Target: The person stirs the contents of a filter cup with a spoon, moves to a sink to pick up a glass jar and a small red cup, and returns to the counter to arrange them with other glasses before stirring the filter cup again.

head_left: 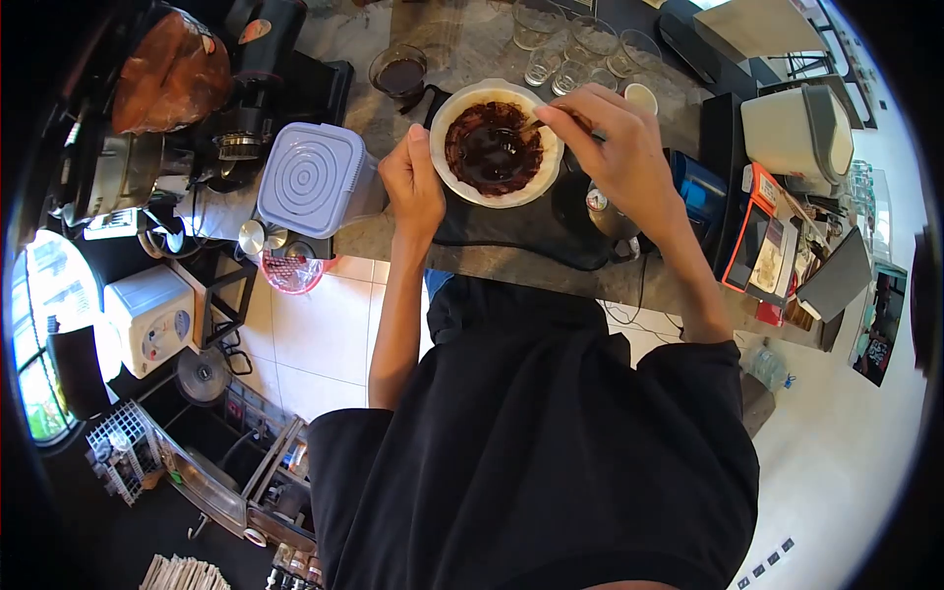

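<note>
A white bowl [453, 187] with a dark brown, glossy mixture [495, 147] smeared up its inner wall is at the counter's front middle. My left hand [413, 182] grips the bowl's left rim, thumb up. My right hand [615, 138] is closed on a thin utensil [534, 126] that reaches into the bowl from the right; its lower end is hidden in the mixture. Behind the bowl, to the left, stands a glass cup [401, 75] of dark liquid. A metal pitcher [602, 205] sits under my right wrist, partly covered.
Several clear glasses [593, 41] and a small cup [640, 97] stand at the back right. A lidded lilac container [313, 180] is on the left, beside a coffee machine [258, 88]. A dark mat [521, 234] lies under the bowl. An orange-edged box [757, 231] stands right.
</note>
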Demonstrator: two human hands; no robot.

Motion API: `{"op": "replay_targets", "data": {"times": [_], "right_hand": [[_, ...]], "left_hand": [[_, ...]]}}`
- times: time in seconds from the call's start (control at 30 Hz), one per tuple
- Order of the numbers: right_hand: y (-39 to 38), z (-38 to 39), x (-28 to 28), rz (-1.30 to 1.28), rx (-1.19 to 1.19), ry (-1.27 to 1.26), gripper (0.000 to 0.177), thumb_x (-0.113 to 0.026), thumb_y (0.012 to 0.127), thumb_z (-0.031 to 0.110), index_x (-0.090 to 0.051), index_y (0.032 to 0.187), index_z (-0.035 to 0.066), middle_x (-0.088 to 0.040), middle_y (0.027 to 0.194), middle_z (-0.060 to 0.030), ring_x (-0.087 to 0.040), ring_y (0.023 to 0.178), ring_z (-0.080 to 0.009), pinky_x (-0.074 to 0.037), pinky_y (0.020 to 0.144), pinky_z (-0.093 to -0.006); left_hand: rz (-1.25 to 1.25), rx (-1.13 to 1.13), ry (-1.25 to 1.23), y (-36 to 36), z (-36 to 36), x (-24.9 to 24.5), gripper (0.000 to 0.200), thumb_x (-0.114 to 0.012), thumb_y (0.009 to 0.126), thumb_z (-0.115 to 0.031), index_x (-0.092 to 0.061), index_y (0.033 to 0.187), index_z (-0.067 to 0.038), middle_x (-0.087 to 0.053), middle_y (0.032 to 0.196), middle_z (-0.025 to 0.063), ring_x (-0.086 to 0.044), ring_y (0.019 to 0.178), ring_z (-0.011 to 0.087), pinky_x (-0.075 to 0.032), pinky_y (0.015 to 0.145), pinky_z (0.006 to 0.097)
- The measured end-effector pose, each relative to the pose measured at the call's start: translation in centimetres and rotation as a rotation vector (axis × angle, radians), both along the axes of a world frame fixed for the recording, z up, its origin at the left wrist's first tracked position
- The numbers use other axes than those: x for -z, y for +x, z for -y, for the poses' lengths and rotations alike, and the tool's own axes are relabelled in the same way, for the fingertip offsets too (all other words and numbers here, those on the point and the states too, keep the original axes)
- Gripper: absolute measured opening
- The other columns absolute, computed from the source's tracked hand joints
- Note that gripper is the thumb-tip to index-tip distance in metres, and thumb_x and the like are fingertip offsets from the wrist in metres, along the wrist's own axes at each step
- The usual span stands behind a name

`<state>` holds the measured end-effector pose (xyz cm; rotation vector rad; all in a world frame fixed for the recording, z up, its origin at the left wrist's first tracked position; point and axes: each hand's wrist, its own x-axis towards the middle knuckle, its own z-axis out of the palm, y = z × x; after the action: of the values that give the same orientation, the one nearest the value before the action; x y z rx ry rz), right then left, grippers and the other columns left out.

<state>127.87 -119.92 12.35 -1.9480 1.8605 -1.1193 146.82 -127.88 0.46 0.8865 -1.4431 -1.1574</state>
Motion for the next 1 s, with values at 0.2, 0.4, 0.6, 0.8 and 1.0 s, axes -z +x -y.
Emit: {"op": "replay_targets", "data": {"times": [0.2,0.4,0.6,0.8,1.0], "right_hand": [[-0.9,1.0,2.1,0.042,0.046,0.129,0.029,-0.062,0.091,0.023,-0.06,0.079,-0.003,-0.054,0.063,-0.0138,-0.049,0.054,-0.0225,-0.04,0.055,-0.0367],[-2.7,1.6,5.4,0.305,0.121,0.188,0.036,-0.059,0.092,0.028,-0.059,0.076,-0.005,-0.044,0.054,-0.0075,-0.04,0.054,-0.0117,-0.034,0.053,-0.0314],[-3.5,1.6,5.6,0.505,0.092,0.202,0.04,-0.058,0.093,0.031,-0.062,0.075,-0.005,-0.046,0.058,0.0014,-0.04,0.056,-0.0071,-0.032,0.052,-0.0276],[-3.7,1.2,4.3,0.559,0.079,0.174,0.04,-0.058,0.093,0.031,-0.06,0.07,-0.001,-0.043,0.058,0.0053,-0.039,0.056,-0.0038,-0.029,0.051,-0.0234],[-2.9,0.1,0.5,0.423,0.094,0.083,0.034,-0.06,0.094,0.025,-0.057,0.072,0.0,-0.042,0.057,0.0043,-0.037,0.055,-0.0031,-0.028,0.051,-0.0233]], "left_hand": [[0.083,0.03,-0.016,0.6,0.4,1.1,0.045,-0.04,0.104,-0.027,-0.054,0.072,0.001,-0.053,0.065,-0.0024,-0.044,0.062,0.0038,-0.036,0.054,0.0239],[0.015,-0.02,-0.032,-0.2,0.0,0.3,0.045,-0.042,0.102,-0.026,-0.047,0.069,0.004,-0.041,0.056,0.0022,-0.034,0.06,0.0069,-0.03,0.05,0.0315],[0.061,0.014,-0.026,0.2,0.1,0.3,0.045,-0.04,0.104,-0.027,-0.055,0.072,0.001,-0.054,0.065,-0.0015,-0.044,0.061,0.0047,-0.036,0.054,0.0248],[0.035,-0.015,-0.029,-0.1,-0.1,0.1,0.046,-0.042,0.102,-0.027,-0.051,0.071,0.005,-0.049,0.057,0.0041,-0.039,0.06,0.007,-0.035,0.052,0.0313],[0.028,-0.015,-0.035,-0.1,0.0,0.5,0.045,-0.042,0.102,-0.027,-0.05,0.071,0.005,-0.047,0.057,0.0036,-0.039,0.061,0.0068,-0.034,0.052,0.0308]]}}
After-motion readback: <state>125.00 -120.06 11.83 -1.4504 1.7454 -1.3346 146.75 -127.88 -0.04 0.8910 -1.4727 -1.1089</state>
